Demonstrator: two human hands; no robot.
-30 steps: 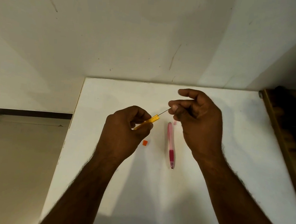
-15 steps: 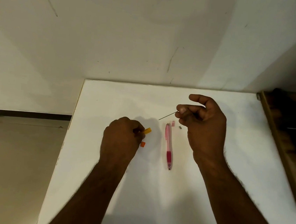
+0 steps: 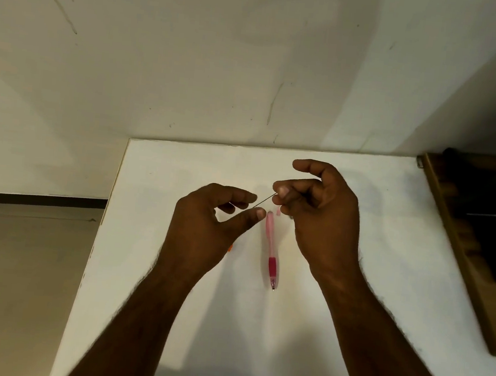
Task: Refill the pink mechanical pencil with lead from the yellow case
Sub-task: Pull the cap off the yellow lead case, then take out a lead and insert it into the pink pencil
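on the white table (image 3: 347,336), near its middle, the pink mechanical pencil (image 3: 271,248) lies flat, pointing roughly toward the person, its metal tip nearest the camera and its darker pink grip just behind that tip. the far, paler end of the barrel sits just beside the thumb of the left hand (image 3: 205,229). a small pink cap (image 3: 278,212) lies on the table just past that far end, close under the right hand (image 3: 319,223).

the right hand hovers above the table to the right of the pencil, fingers curled inward; its thumb and forefinger pinch one end of a thin dark pencil lead (image 3: 265,199), which slants down and to the left from the fingertips. the lead's free end reaches toward the left hand's fingers; whether it touches them cannot be told.

the left hand is raised to the left of the pencil, fingers loosely spread and slightly bent, thumb stretched out toward the barrel, holding nothing that can be seen. a small orange piece (image 3: 230,248) peeks out on the table from behind the left hand's edge; the yellow case itself is not visible, hidden if it is under that hand.

a dark wooden shelf (image 3: 455,240) stands against the table's right edge.
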